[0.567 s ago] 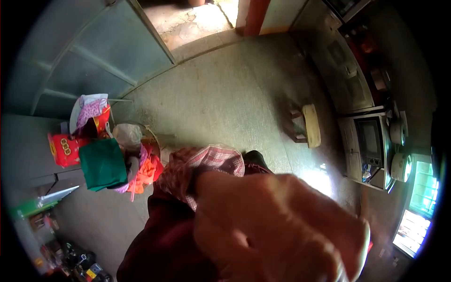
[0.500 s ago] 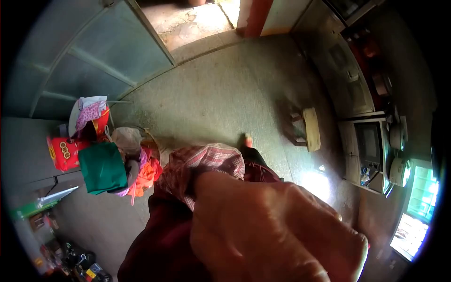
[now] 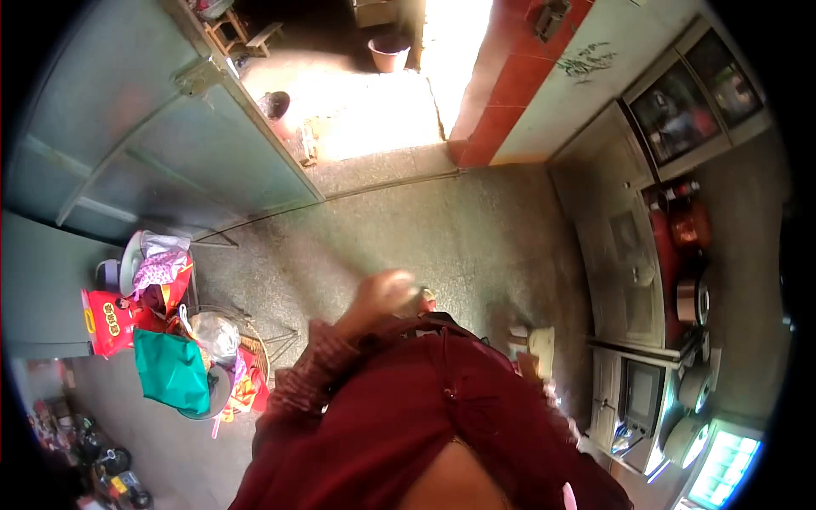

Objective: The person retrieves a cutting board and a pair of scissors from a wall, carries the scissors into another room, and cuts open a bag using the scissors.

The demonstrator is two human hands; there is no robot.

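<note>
My left hand (image 3: 384,296) is out in front of my body, above the floor, at the end of a plaid sleeve (image 3: 310,374). Motion smears its fingers, so I cannot make out whether they are closed. I see no object in it. Low on my right side, my right hand (image 3: 527,367) shows only as a small blurred patch in front of a pale stool (image 3: 541,344). Its fingers are not readable. Between the two arms is my dark red jacket (image 3: 399,399).
Ahead, a doorway with a sill (image 3: 387,170) opens beside a greenish metal door (image 3: 255,144). At left are a green bag (image 3: 170,370), a red packet (image 3: 110,321) and a wicker basket (image 3: 255,348). Cabinets (image 3: 625,280) and a microwave (image 3: 642,395) line the right.
My left hand, large and close to the camera before, has dropped away to in front of my body. The view has tilted up, showing more of the doorway and a bucket outside.
</note>
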